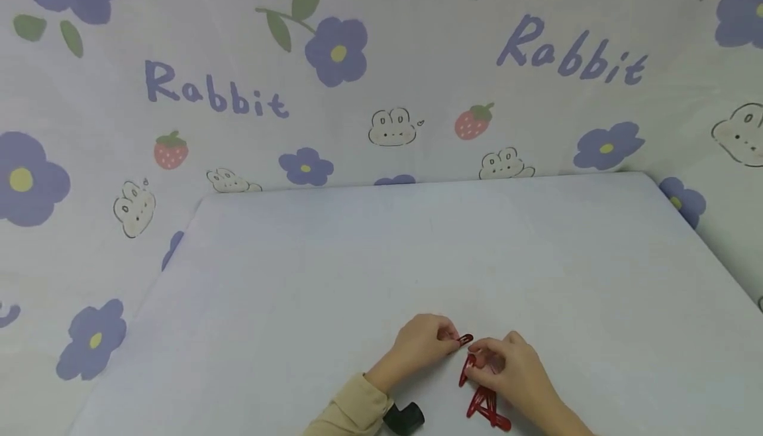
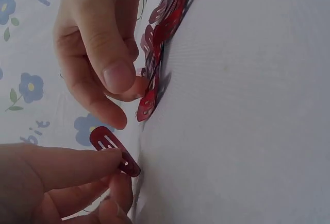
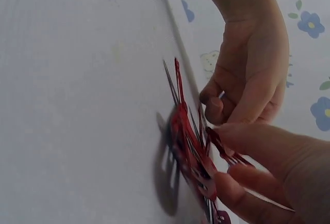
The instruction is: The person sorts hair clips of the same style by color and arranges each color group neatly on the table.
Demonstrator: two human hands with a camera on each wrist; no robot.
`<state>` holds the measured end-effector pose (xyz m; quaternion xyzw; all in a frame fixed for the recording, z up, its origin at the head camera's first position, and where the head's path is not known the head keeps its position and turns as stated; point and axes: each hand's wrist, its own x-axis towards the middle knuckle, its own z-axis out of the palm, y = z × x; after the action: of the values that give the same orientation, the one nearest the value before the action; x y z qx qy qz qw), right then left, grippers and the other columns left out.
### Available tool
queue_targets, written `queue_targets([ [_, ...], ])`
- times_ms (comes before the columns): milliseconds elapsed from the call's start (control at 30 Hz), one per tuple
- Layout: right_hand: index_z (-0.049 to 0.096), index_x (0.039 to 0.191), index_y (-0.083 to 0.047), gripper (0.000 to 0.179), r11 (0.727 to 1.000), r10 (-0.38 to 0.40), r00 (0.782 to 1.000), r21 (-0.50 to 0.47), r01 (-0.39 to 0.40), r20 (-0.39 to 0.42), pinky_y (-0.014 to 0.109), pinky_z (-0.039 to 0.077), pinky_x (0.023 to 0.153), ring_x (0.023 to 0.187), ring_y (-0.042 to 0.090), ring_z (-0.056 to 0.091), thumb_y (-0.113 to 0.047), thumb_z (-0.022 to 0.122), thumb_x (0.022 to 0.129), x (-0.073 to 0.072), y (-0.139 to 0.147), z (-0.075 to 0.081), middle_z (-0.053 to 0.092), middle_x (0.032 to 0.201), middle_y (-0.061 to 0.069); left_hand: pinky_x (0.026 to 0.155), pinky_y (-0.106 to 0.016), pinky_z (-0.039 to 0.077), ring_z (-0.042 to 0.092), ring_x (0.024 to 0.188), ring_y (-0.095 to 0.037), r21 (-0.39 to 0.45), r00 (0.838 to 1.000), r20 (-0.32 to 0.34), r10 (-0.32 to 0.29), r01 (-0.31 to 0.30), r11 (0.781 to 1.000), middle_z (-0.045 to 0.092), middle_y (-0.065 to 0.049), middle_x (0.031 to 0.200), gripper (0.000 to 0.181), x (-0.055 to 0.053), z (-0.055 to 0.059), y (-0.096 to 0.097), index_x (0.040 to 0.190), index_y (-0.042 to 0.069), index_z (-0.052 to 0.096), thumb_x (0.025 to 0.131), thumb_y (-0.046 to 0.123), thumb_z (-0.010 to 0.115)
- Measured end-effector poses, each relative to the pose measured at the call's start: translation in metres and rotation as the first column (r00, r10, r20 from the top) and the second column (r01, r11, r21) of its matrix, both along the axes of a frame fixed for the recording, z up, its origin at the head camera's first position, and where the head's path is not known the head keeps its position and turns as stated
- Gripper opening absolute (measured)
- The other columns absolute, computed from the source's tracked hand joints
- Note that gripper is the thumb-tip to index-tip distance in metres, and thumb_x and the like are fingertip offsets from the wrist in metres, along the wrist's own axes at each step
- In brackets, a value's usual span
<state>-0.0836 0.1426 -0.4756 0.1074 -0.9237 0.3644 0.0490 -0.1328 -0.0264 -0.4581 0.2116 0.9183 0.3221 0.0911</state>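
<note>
My left hand [image 1: 422,343] pinches a dark red snap hair clip [image 2: 114,149] between thumb and fingertips, one slotted end sticking out. Close by, the curved fingers of my right hand [image 1: 518,370] stand apart. In the left wrist view its index fingertip is right beside the pinched clip, with a gap between thumb and index finger. A red hair clip [image 1: 463,378] lies at the right thumb tip in the head view. Under that hand several more red hair clips [image 1: 489,409] lie overlapping in a loose pile, also seen as a red cluster [image 3: 188,141] in the right wrist view.
A white-covered table [image 1: 381,257] spreads out beyond both hands. Behind it hangs a white cloth [image 1: 417,45] with flowers, rabbits and strawberries. A dark rounded device [image 1: 408,418] sits at the left wrist, by the beige sleeve [image 1: 357,404].
</note>
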Motion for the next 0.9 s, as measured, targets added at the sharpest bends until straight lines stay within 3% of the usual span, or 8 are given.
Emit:
queue_targets([
  [200,0.063,0.074,-0.021,0.020,0.999,-0.034,0.993,0.006,0.034,0.115,0.025,0.030,0.053,0.063,0.012,0.032,-0.026,0.080,0.064,0.003,-0.005,0.003,0.041,0.066,-0.006,0.049,-0.017,0.035,0.043,0.052,0.001,0.025,0.999,0.027,0.044,-0.044,0.999,0.053,0.012,0.057,0.006,-0.001,0.000,-0.004,0.069,0.010,0.066,0.075,0.010,0.068],
  [267,0.063,0.073,-0.021,0.019,0.999,-0.040,0.992,0.012,0.039,0.118,0.025,0.030,0.053,0.063,0.012,0.032,-0.025,0.080,0.064,0.002,-0.006,0.004,0.041,0.065,-0.006,0.049,-0.017,0.037,0.046,0.052,0.001,0.085,0.996,0.069,0.050,-0.056,0.995,0.056,0.011,0.058,0.005,-0.005,-0.001,-0.007,0.070,0.009,0.067,0.074,0.009,0.070],
  [433,0.064,0.076,-0.020,0.017,0.999,-0.040,0.992,0.023,0.038,0.121,0.026,0.030,0.055,0.065,0.012,0.032,-0.021,0.078,0.067,0.003,-0.006,0.004,0.041,0.064,-0.008,0.053,-0.018,0.040,0.052,0.056,0.000,0.290,0.982,0.185,0.035,-0.089,0.953,0.060,0.008,0.062,0.007,-0.020,-0.010,-0.017,0.071,0.006,0.068,0.070,0.008,0.075],
  [500,0.065,0.081,-0.017,0.019,0.999,-0.041,0.992,0.027,0.038,0.117,0.026,0.030,0.056,0.066,0.012,0.033,-0.019,0.078,0.067,0.004,-0.006,0.003,0.041,0.065,-0.009,0.053,-0.019,0.040,0.052,0.056,-0.001,0.334,0.978,0.204,0.046,-0.114,0.936,0.061,0.007,0.061,0.008,-0.023,-0.012,-0.021,0.070,0.006,0.068,0.069,0.008,0.076],
  [633,0.066,0.085,-0.015,0.021,0.999,-0.042,0.994,0.034,0.038,0.102,0.025,0.031,0.056,0.066,0.012,0.033,-0.017,0.078,0.067,0.004,-0.006,0.003,0.042,0.064,-0.012,0.053,-0.021,0.039,0.051,0.057,-0.003,0.370,0.977,0.202,0.064,-0.136,0.919,0.060,0.006,0.061,0.007,-0.029,-0.011,-0.031,0.069,0.007,0.068,0.069,0.006,0.075],
  [733,0.067,0.082,-0.016,0.019,0.999,-0.037,0.995,0.033,0.034,0.091,0.025,0.032,0.055,0.066,0.012,0.033,-0.016,0.078,0.066,0.005,-0.006,0.004,0.043,0.064,-0.013,0.051,-0.021,0.037,0.046,0.056,-0.004,0.355,0.982,0.172,0.075,-0.133,0.925,0.061,0.008,0.066,0.002,-0.036,-0.009,-0.040,0.072,0.009,0.070,0.073,0.007,0.071],
  [900,0.065,0.079,-0.017,0.021,1.000,-0.022,0.998,0.023,0.021,0.052,0.024,0.032,0.054,0.066,0.011,0.033,-0.014,0.080,0.064,0.004,-0.008,0.004,0.043,0.065,-0.014,0.046,-0.020,0.032,0.036,0.049,-0.007,0.322,0.989,0.129,0.076,-0.114,0.940,0.062,0.008,0.080,0.009,-0.047,-0.010,-0.061,0.083,0.011,0.072,0.081,0.008,0.064],
])
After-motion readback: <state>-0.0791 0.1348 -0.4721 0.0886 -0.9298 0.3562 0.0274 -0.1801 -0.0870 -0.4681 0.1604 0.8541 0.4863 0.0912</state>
